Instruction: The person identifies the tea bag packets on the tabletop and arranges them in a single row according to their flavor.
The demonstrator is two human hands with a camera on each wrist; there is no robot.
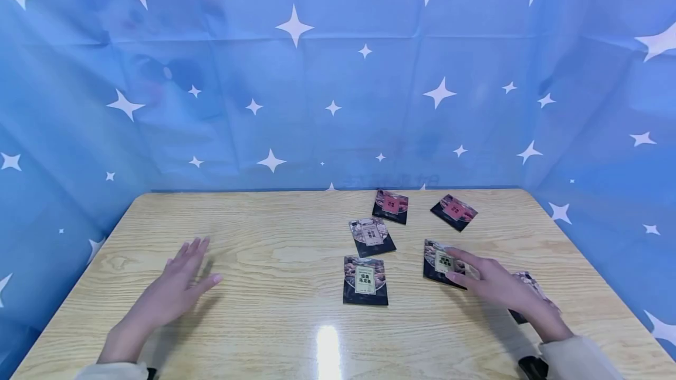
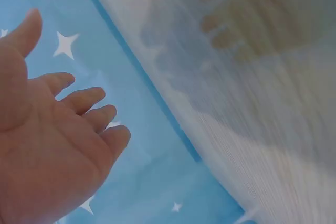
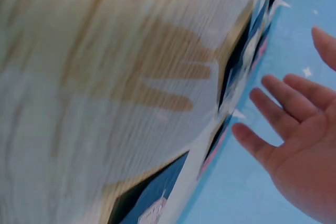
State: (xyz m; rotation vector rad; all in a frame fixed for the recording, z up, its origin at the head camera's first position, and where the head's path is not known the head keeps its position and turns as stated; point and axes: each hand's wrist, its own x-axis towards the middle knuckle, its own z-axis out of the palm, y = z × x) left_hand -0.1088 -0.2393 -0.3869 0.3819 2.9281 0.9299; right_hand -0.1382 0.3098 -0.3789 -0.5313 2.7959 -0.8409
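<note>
My left hand (image 1: pixel 171 295) hovers above the left side of the wooden table, fingers extended and holding nothing. In the left wrist view that hand (image 2: pixel 58 140) shows its palm, with its shadow on the tabletop. Over the right side is my right hand (image 1: pixel 499 283), fingers stretched out and empty. Its fingertips overlap a dark tea sachet with a green label (image 1: pixel 435 257) in the head view. The right wrist view shows this hand (image 3: pixel 299 129) raised off the table. A pale-flowered tea sachet (image 1: pixel 530 281) is partly hidden beneath the right wrist.
Left of the right hand lie a green-labelled tea sachet (image 1: pixel 365 292) and a pale-labelled sachet (image 1: pixel 372 236). Two red-labelled sachets, one left (image 1: pixel 391 206) and one right (image 1: pixel 454 211), lie towards the back of the table (image 1: pixel 253 221). Blue starred cloth (image 1: pixel 338 75) surrounds the back and sides.
</note>
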